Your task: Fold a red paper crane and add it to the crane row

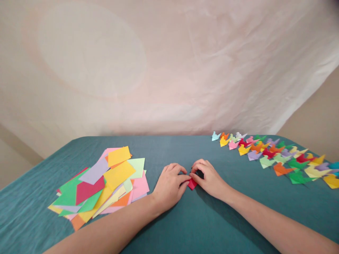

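Two-handed hold on small folded red paper (pixel 192 185), resting on tabletop (pixel 169 225) between the hands. Reading clock from the paper: left hand (pixel 171 180) at 9, right hand (pixel 209 178) at 2 to 3; narrow fingertip pinch from each, presumably steadying it. Farther out at 9, loose heap of coloured sheets (pixel 99 188), probably for left-side reach. Beyond 2, grouped paper birds (pixel 282 158), likely kept aside against crushing.

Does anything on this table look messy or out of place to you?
Nothing looks spilled or damaged. Only the paper pile stands out: its sheets lie askew, overlapping at mixed angles near the left forearm, whereas the folded birds sit in rough rows.
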Demonstrator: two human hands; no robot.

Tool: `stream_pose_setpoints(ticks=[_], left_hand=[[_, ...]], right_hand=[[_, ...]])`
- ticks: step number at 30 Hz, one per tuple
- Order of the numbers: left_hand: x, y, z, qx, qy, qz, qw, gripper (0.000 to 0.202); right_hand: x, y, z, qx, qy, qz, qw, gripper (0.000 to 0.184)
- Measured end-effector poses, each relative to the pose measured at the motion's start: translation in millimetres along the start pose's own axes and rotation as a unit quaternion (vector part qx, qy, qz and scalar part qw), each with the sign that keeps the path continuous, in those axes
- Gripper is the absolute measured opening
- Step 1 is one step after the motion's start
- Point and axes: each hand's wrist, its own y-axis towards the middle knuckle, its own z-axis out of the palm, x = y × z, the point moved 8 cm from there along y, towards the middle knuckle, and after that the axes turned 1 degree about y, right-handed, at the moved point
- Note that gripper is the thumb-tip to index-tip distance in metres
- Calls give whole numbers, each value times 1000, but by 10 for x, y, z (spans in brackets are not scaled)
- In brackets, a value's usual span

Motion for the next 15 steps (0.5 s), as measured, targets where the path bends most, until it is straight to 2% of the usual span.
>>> stream_pose_setpoints(ticks=[10, 15], left_hand=[[-191, -38, 50, 77, 81, 93, 989, 31], [-210, -40, 33, 85, 108, 120, 983, 32]], right_hand=[[0, -6, -20, 3, 14, -15, 1000, 5], [-17, -3, -9, 10, 12, -23, 1000, 6]])
